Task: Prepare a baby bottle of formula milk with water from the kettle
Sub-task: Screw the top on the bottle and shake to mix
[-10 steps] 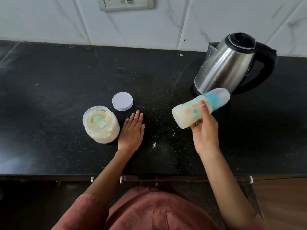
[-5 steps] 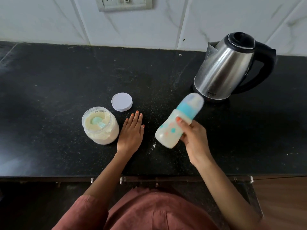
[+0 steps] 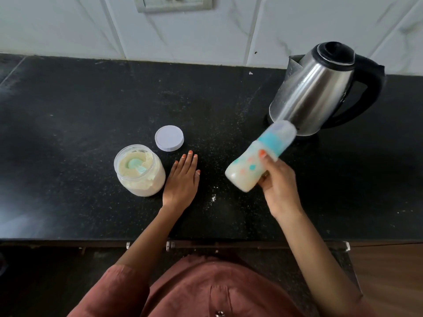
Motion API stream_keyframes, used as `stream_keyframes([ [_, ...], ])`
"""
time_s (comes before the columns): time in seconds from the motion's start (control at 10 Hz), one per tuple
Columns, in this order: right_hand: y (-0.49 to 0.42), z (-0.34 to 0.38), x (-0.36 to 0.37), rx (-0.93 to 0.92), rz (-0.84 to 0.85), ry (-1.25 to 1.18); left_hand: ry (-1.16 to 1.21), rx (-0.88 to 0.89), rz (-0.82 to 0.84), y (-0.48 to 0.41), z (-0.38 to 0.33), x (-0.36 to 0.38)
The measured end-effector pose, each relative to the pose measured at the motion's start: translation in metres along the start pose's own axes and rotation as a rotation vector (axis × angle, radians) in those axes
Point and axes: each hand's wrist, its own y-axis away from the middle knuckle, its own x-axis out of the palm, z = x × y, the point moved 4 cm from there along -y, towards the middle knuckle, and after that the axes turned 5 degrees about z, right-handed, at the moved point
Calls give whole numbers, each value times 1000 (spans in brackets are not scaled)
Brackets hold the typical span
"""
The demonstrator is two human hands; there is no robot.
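My right hand (image 3: 278, 186) grips a capped baby bottle (image 3: 249, 167) of milky liquid, tilted with its teal collar and clear cap pointing up and right toward the kettle; the bottle is motion-blurred. The steel kettle (image 3: 313, 92) with black lid and handle stands on the counter at the back right. My left hand (image 3: 182, 179) lies flat on the black counter (image 3: 68, 110), fingers together, holding nothing. Just left of it stands an open jar of formula powder (image 3: 139, 170) with a teal scoop inside. The jar's white lid (image 3: 169, 138) rests behind it.
Spilled powder specks dot the counter between my hands. A wall socket (image 3: 171, 3) sits on the white tiled wall at the back. The counter's front edge runs just above my reddish-brown clothing.
The bottle swung down and left toward the counter, then back up and right toward the kettle, in my right hand. My left hand has stayed flat on the counter.
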Motion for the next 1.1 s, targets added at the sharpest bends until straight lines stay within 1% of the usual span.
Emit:
stream_keyframes([
  [0.1, -5, 5, -2, -41, -67, -98, -4, 3, -10, 0, -1, 0],
  [0.2, 8, -8, 8, 40, 106, 190, 7, 4, 3, -1, 0, 0],
  [0.3, 6, -3, 6, 26, 109, 180, 8, 0, 4, -1, 0, 1],
  [0.4, -6, 5, 0, -28, -68, -154, 3, 3, -16, -1, 0, 1],
  [0.5, 0, -8, 7, 50, 26, -50, 2, 1, -7, -1, 0, 1],
  [0.6, 10, -11, 10, 91, 163, 195, 5, -3, 11, -1, 0, 1],
  [0.7, -3, 5, 2, 13, 10, -84, 6, -2, -5, 0, 1, 1],
  [0.8, -5, 4, 0, -1, -73, -217, 5, 0, -8, -1, 0, 1],
  [0.9, 11, -12, 10, 68, 158, 159, 17, -1, 16, -1, 0, 1],
  [1.0, 8, -4, 9, 23, 165, 181, 19, -7, 15, -1, 1, 1],
  [1.1, -4, 8, 1, -46, -43, -216, 8, -2, -9, -1, 0, 1],
])
